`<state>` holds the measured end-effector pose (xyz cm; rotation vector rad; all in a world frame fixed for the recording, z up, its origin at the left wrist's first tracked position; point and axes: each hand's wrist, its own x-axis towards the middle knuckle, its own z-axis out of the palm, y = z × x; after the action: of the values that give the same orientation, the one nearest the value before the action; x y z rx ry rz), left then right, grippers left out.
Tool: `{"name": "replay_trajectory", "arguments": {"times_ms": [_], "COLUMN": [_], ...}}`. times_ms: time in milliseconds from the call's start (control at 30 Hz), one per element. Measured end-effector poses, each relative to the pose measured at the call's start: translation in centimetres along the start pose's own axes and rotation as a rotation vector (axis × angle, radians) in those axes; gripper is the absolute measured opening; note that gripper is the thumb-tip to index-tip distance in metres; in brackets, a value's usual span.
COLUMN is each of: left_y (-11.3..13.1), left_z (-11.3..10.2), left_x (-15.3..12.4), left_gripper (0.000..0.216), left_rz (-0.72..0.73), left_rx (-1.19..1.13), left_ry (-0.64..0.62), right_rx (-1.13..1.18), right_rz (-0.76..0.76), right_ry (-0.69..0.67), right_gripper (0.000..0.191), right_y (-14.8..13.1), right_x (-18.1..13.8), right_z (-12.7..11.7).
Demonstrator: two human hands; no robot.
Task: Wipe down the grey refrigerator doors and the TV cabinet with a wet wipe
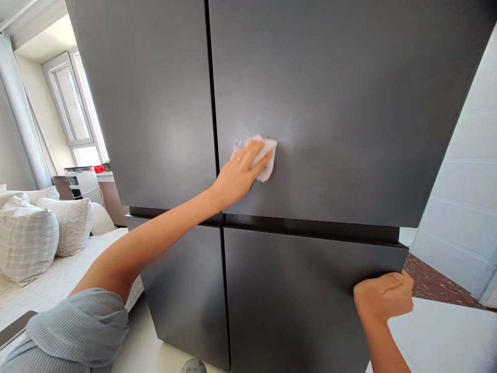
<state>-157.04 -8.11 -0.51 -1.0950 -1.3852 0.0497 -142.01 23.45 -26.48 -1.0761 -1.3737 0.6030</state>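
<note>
A tall dark grey four-door fridge fills the view. My left hand presses a small white cloth flat against the upper right door, just right of the centre seam, its fingers lying over the cloth. Small wet specks show on the door beside the cloth. My right hand is curled round the right edge of the lower right door, fingers wrapped behind it.
To the left is a white sofa with several pale cushions, and a window behind it. A pale tiled wall stands at the right. The floor below is light, with a dark speckled strip by the wall.
</note>
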Motion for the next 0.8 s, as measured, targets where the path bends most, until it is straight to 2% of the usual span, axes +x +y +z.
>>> {"name": "replay_trajectory", "arguments": {"times_ms": [100,167,233,367,433,500,567,700,733,800], "left_y": [1.3,0.4,-2.2,-8.8,-10.5,-9.9,-7.3,-1.2,-0.5,-0.6], "left_z": [0.4,0.5,0.2,-0.7,-0.8,-0.6,-0.3,-0.1,-0.2,-0.4], "left_x": [-3.2,-3.4,-1.9,3.0,4.2,3.7,1.8,-3.7,-4.7,-5.4], "left_gripper": [0.056,0.062,0.064,0.062,0.063,0.063,0.065,0.063,0.063,0.062], "left_rz": [0.149,0.134,0.054,-0.152,-0.241,-0.243,-0.169,0.127,0.226,0.380], "left_rx": [0.019,0.018,0.012,-0.046,-0.103,-0.125,-0.084,0.070,0.084,0.097], "left_ry": [-0.053,-0.085,-0.092,-0.060,-0.008,0.008,-0.032,-0.126,-0.139,-0.148], "right_rx": [0.003,0.001,-0.001,-0.003,-0.003,-0.004,-0.007,0.002,0.006,0.015], "right_rz": [-0.013,-0.014,-0.017,-0.007,0.009,0.015,0.007,-0.007,-0.008,-0.008], "right_ry": [0.008,0.014,0.013,0.003,0.003,0.006,0.002,0.011,0.016,0.023], "right_gripper": [0.064,0.064,0.064,0.061,0.060,0.059,0.060,0.061,0.060,0.059], "right_y": [0.0,0.0,0.0,0.0,-0.1,0.0,0.0,0.2,0.3,0.5], "right_x": [0.0,0.0,0.1,0.1,0.0,0.0,-0.1,0.0,0.0,0.1], "right_z": [-0.1,0.0,0.0,-0.1,-0.2,-0.3,-0.3,0.0,0.0,0.1]}}
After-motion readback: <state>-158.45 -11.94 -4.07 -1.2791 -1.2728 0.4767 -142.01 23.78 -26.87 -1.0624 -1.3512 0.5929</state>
